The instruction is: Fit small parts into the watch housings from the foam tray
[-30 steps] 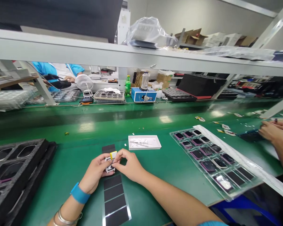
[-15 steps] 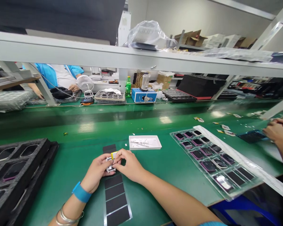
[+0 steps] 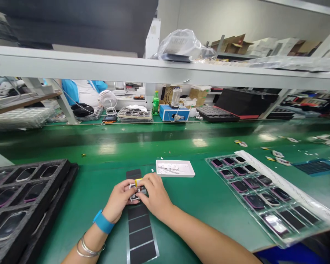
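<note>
My left hand [image 3: 120, 200] is closed around the left side of a small white watch case [image 3: 133, 197] with its inner parts showing. A flat battery with a yellow edge [image 3: 138, 181] stands up at the far side of the case, partly covered by my fingers. My right hand [image 3: 157, 198] pinches the right side, its thumb over the inside and its fingers by the battery. What lies under the fingertips is hidden. Below both hands is a strip of black rectangular sheets [image 3: 139, 223] on the green bench.
A shallow white box [image 3: 191, 169] with tweezers and small bits stands beyond my right hand. A clear tray [image 3: 260, 223] of watch faces is at the right, a black foam tray [image 3: 67, 172] at the left. The shelf beam [image 3: 112, 68] crosses above.
The view has turned slightly left, so things sit further right. My right fingers have shifted from a fingertip pinch to lying around the case's right side. The co-worker's hands at right have left view.
</note>
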Demonstrator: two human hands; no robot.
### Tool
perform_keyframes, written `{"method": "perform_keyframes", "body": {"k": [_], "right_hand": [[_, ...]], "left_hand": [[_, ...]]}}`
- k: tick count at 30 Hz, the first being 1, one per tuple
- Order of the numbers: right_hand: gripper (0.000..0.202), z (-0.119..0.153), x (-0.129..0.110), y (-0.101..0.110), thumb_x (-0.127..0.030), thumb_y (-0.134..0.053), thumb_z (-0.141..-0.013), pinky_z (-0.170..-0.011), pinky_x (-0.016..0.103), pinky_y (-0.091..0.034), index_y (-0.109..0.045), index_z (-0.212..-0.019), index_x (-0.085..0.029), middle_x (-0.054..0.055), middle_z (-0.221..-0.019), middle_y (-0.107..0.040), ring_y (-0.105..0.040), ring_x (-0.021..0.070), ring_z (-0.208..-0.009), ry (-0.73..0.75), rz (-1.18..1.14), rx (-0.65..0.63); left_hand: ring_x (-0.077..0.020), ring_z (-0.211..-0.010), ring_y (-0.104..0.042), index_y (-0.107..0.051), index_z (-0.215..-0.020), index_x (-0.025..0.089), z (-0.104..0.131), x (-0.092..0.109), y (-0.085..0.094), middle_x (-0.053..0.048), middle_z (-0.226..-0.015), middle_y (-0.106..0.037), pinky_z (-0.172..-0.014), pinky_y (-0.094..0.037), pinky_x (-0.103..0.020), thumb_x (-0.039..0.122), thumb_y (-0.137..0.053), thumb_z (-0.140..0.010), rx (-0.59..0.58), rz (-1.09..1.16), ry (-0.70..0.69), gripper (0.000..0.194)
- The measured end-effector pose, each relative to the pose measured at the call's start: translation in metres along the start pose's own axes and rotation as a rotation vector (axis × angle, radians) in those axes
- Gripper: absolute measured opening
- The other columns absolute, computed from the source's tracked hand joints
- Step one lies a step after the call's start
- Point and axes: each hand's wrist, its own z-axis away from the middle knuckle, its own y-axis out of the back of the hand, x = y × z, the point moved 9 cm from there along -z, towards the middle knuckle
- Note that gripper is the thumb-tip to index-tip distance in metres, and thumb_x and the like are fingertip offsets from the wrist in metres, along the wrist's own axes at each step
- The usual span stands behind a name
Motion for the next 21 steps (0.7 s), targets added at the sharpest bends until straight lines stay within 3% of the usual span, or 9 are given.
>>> {"method": "perform_keyframes", "body": {"k": [4, 7, 12, 16, 21], "right_hand": [[0.042, 0.0, 0.037, -0.004, -0.017, -0.075, -0.061, -0.076, 0.031, -0.042, -0.053, -0.097, -0.017, 0.004, -0.093, -0.054, -0.05, 0.0173, -0.083, -0.292, -0.321, 0.024], [0.022, 0.002, 0.053, -0.024, -0.029, -0.066, -0.071, -0.066, 0.026, -0.043, -0.056, -0.086, -0.015, 0.001, -0.077, -0.057, -0.052, 0.0135, -0.069, -0.445, -0.589, -0.074], [0.016, 0.001, 0.055, -0.021, -0.031, -0.061, -0.075, -0.063, 0.025, -0.044, -0.06, -0.078, -0.015, 0.001, -0.072, -0.06, -0.054, 0.0133, -0.066, -0.446, -0.66, -0.01], [0.013, -0.002, 0.051, -0.012, -0.027, -0.062, -0.074, -0.067, 0.025, -0.045, -0.063, -0.08, -0.015, 0.002, -0.074, -0.062, -0.055, 0.0135, -0.069, -0.404, -0.623, 0.05], [0.01, -0.002, 0.045, -0.005, -0.023, -0.063, -0.075, -0.069, 0.024, -0.045, -0.065, -0.081, -0.015, 0.002, -0.077, -0.063, -0.056, 0.0133, -0.071, -0.347, -0.547, 0.081]], "left_hand": [[-0.0167, -0.065, -0.06, -0.059, -0.092, 0.013, -0.001, -0.001, 0.0, -0.006, -0.076, -0.065, -0.054, -0.053, -0.026, 0.037, -0.078, -0.054, -0.003, -0.014, -0.002, 0.049], [-0.018, -0.066, -0.061, -0.059, -0.093, 0.012, -0.001, -0.002, -0.002, -0.007, -0.075, -0.066, -0.054, -0.053, -0.027, 0.035, -0.076, -0.058, -0.011, -0.026, 0.016, 0.045], [-0.0202, -0.081, -0.063, -0.061, -0.099, 0.012, 0.002, 0.0, -0.008, -0.011, -0.089, -0.066, -0.068, -0.054, -0.029, 0.021, -0.068, -0.064, -0.083, 0.079, 0.064, 0.037], [-0.0208, -0.09, -0.062, -0.059, -0.104, 0.015, 0.003, 0.0, -0.015, -0.008, -0.098, -0.065, -0.08, -0.051, -0.031, 0.012, -0.07, -0.061, -0.187, 0.135, 0.067, 0.044], [-0.0181, -0.085, -0.062, -0.057, -0.101, 0.016, 0.0, -0.005, -0.014, -0.007, -0.089, -0.066, -0.076, -0.051, -0.028, 0.02, -0.076, -0.063, -0.186, 0.059, 0.026, 0.043]]}}
